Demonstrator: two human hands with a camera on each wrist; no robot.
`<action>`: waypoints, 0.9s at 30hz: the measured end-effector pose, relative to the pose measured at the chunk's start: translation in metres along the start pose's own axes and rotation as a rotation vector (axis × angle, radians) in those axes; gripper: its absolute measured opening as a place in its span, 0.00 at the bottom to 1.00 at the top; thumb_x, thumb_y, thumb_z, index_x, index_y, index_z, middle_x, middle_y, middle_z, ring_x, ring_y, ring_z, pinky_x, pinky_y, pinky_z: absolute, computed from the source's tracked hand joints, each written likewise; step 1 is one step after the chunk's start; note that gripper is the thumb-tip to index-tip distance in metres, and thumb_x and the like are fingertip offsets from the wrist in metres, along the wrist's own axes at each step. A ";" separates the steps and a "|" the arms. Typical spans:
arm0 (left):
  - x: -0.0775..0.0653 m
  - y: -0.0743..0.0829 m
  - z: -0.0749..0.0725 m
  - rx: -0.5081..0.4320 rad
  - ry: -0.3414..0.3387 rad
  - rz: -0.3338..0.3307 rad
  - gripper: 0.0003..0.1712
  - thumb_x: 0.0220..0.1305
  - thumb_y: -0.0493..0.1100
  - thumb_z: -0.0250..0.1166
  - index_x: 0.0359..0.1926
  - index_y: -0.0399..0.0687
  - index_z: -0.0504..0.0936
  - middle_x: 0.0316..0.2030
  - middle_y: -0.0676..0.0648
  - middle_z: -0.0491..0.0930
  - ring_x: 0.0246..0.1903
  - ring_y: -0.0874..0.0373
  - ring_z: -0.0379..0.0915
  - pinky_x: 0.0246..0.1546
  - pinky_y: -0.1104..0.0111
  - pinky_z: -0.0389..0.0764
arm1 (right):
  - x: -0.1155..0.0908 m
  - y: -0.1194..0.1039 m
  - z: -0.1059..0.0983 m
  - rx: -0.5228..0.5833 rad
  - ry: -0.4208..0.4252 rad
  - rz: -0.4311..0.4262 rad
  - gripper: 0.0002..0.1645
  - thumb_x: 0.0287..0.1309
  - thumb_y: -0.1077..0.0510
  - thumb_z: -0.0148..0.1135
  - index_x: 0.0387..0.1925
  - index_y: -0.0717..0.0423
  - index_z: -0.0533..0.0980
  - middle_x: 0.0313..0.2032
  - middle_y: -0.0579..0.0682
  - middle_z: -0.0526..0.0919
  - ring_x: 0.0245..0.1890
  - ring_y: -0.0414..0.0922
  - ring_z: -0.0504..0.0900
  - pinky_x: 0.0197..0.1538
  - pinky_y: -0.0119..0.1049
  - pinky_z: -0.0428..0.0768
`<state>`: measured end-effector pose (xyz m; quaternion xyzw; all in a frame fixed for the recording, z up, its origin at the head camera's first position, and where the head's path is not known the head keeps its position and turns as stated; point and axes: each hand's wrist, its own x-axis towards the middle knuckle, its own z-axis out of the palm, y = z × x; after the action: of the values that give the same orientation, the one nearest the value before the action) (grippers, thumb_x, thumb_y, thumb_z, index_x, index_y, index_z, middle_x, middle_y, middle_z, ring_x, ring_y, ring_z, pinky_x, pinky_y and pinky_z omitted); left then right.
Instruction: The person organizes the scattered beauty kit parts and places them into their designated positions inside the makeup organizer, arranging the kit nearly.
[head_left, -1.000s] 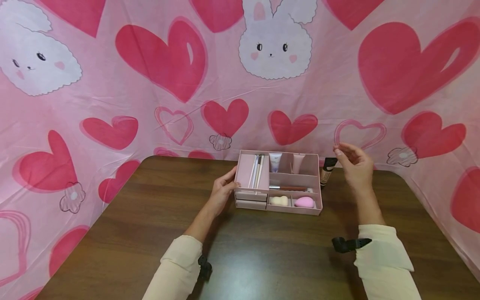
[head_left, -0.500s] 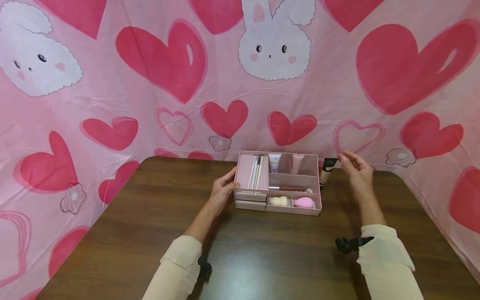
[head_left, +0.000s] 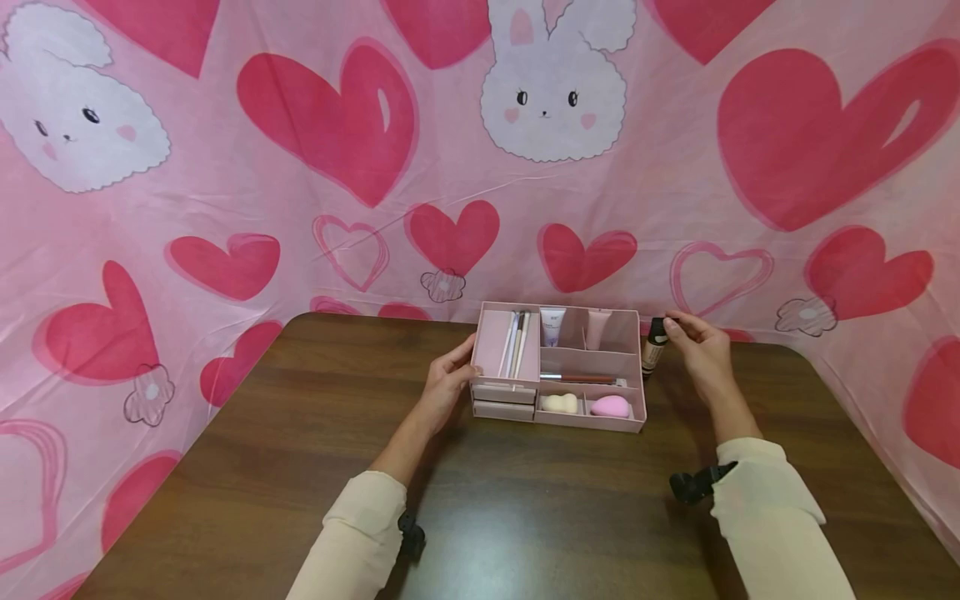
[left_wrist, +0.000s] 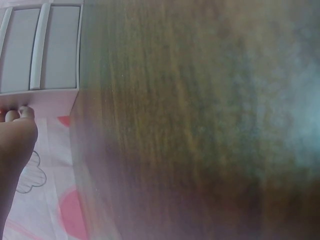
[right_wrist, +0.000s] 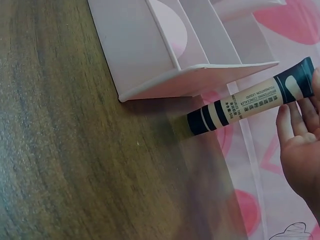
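Note:
A pink makeup organizer [head_left: 592, 367] stands at the back of the table. My left hand [head_left: 446, 385] holds its left side, thumb at the top edge; the left wrist view shows fingertips against the side wall [left_wrist: 50, 100]. My right hand [head_left: 701, 350] pinches the upper end of a concealer tube [right_wrist: 255, 101], beige with black ends. The tube is upright, slightly tilted, beside the organizer's right wall, black cap [right_wrist: 201, 121] down close to the tabletop. Inside the organizer are thin brushes [head_left: 514, 346], two small tubes [head_left: 552, 327], a brown-handled brush [head_left: 577, 378], a cream sponge [head_left: 560, 404] and a pink sponge [head_left: 611, 406].
Two drawers [head_left: 504, 400] form the organizer's left front. A dark wooden table [head_left: 495, 508] lies under everything, with a pink cloth [head_left: 315, 158] printed with hearts and rabbits hanging behind and at the sides.
My right hand has come down and left from above the table and taken hold of the concealer tube's top. My left hand stays on the organizer.

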<state>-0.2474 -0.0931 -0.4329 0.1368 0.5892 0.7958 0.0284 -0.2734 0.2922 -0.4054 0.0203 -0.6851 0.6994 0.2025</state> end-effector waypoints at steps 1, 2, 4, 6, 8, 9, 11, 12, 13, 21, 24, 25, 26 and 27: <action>0.000 0.000 0.000 0.000 0.001 0.001 0.39 0.61 0.25 0.53 0.75 0.27 0.57 0.78 0.35 0.55 0.75 0.45 0.53 0.56 0.82 0.73 | 0.001 0.000 0.000 0.007 -0.006 0.004 0.14 0.66 0.65 0.61 0.39 0.42 0.86 0.31 0.27 0.88 0.34 0.24 0.82 0.43 0.15 0.77; 0.000 0.000 0.000 -0.001 0.002 0.001 0.39 0.61 0.25 0.53 0.75 0.27 0.57 0.78 0.35 0.55 0.74 0.46 0.54 0.56 0.82 0.73 | 0.002 0.000 0.000 0.003 -0.010 0.007 0.14 0.66 0.65 0.61 0.38 0.42 0.86 0.30 0.27 0.88 0.34 0.24 0.82 0.43 0.15 0.77; 0.000 -0.001 0.000 0.005 0.003 0.001 0.39 0.61 0.25 0.53 0.75 0.27 0.58 0.78 0.35 0.55 0.74 0.46 0.55 0.56 0.81 0.73 | 0.003 0.000 0.001 -0.013 -0.015 0.011 0.15 0.66 0.65 0.61 0.36 0.40 0.86 0.29 0.27 0.87 0.33 0.24 0.81 0.42 0.15 0.76; 0.000 -0.001 0.000 0.008 0.005 0.000 0.39 0.61 0.25 0.53 0.75 0.28 0.58 0.78 0.35 0.56 0.73 0.47 0.56 0.56 0.81 0.73 | 0.004 0.000 0.002 -0.025 -0.017 0.016 0.17 0.66 0.66 0.62 0.34 0.39 0.86 0.28 0.26 0.87 0.32 0.24 0.81 0.41 0.16 0.76; 0.000 -0.001 0.000 0.008 0.008 -0.002 0.39 0.61 0.25 0.53 0.75 0.28 0.58 0.78 0.35 0.56 0.73 0.48 0.56 0.56 0.81 0.73 | 0.004 0.000 0.003 -0.051 -0.011 0.019 0.18 0.66 0.66 0.62 0.32 0.37 0.86 0.26 0.26 0.87 0.31 0.24 0.80 0.41 0.16 0.76; 0.000 -0.001 0.000 0.009 0.008 -0.002 0.39 0.61 0.25 0.53 0.75 0.28 0.58 0.77 0.35 0.56 0.73 0.48 0.56 0.56 0.81 0.73 | 0.004 0.000 0.003 -0.051 -0.009 0.022 0.19 0.66 0.66 0.62 0.31 0.37 0.86 0.26 0.26 0.87 0.30 0.24 0.80 0.41 0.16 0.75; 0.000 0.000 0.000 0.007 0.011 -0.003 0.38 0.61 0.25 0.53 0.75 0.28 0.59 0.77 0.36 0.57 0.72 0.49 0.58 0.56 0.81 0.74 | 0.004 -0.001 0.003 -0.057 0.001 0.027 0.20 0.65 0.67 0.62 0.29 0.36 0.86 0.25 0.26 0.86 0.30 0.24 0.80 0.40 0.16 0.75; 0.000 -0.001 0.000 0.008 0.010 -0.001 0.38 0.62 0.25 0.53 0.74 0.28 0.59 0.77 0.35 0.57 0.71 0.51 0.59 0.56 0.80 0.74 | 0.004 -0.001 0.004 -0.062 0.011 0.029 0.21 0.65 0.67 0.62 0.28 0.36 0.85 0.25 0.26 0.86 0.29 0.24 0.80 0.40 0.16 0.75; 0.001 -0.001 -0.001 0.013 0.008 0.001 0.38 0.62 0.25 0.53 0.74 0.28 0.59 0.77 0.35 0.57 0.70 0.52 0.61 0.56 0.80 0.74 | 0.004 -0.002 0.004 -0.065 0.023 0.032 0.21 0.65 0.67 0.62 0.28 0.36 0.85 0.24 0.26 0.86 0.29 0.24 0.80 0.40 0.16 0.75; 0.002 0.000 -0.001 0.016 0.009 -0.002 0.38 0.61 0.27 0.54 0.75 0.29 0.60 0.77 0.36 0.58 0.63 0.59 0.66 0.55 0.80 0.74 | 0.004 -0.008 0.005 -0.018 0.131 0.042 0.22 0.64 0.70 0.61 0.25 0.39 0.84 0.22 0.28 0.86 0.28 0.25 0.81 0.40 0.16 0.76; 0.002 0.000 0.000 0.016 0.006 -0.003 0.38 0.62 0.27 0.54 0.75 0.30 0.60 0.77 0.36 0.58 0.65 0.57 0.64 0.56 0.80 0.74 | 0.005 -0.017 0.006 0.057 0.154 0.025 0.22 0.64 0.71 0.61 0.24 0.41 0.85 0.22 0.31 0.86 0.27 0.26 0.82 0.39 0.17 0.77; 0.001 0.000 0.000 0.015 0.005 -0.003 0.38 0.62 0.27 0.54 0.75 0.29 0.60 0.77 0.36 0.58 0.66 0.56 0.64 0.56 0.80 0.74 | 0.006 -0.020 0.006 0.080 0.161 0.013 0.22 0.64 0.71 0.61 0.24 0.41 0.85 0.22 0.31 0.87 0.27 0.26 0.82 0.39 0.17 0.78; 0.001 0.000 0.000 0.015 0.005 -0.002 0.38 0.62 0.27 0.54 0.75 0.29 0.60 0.77 0.36 0.58 0.66 0.56 0.64 0.56 0.80 0.74 | 0.007 -0.025 0.006 0.101 0.164 0.002 0.22 0.64 0.71 0.61 0.24 0.42 0.85 0.22 0.32 0.87 0.26 0.27 0.82 0.39 0.17 0.79; 0.001 0.000 0.000 0.016 0.005 -0.002 0.38 0.62 0.26 0.54 0.75 0.29 0.59 0.77 0.36 0.58 0.67 0.56 0.63 0.56 0.80 0.74 | 0.007 -0.029 0.006 0.124 0.165 -0.009 0.22 0.64 0.72 0.60 0.24 0.43 0.85 0.22 0.33 0.87 0.26 0.27 0.83 0.38 0.17 0.79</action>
<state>-0.2487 -0.0931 -0.4327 0.1346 0.5956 0.7915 0.0265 -0.2728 0.2873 -0.3751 -0.0218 -0.6213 0.7389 0.2599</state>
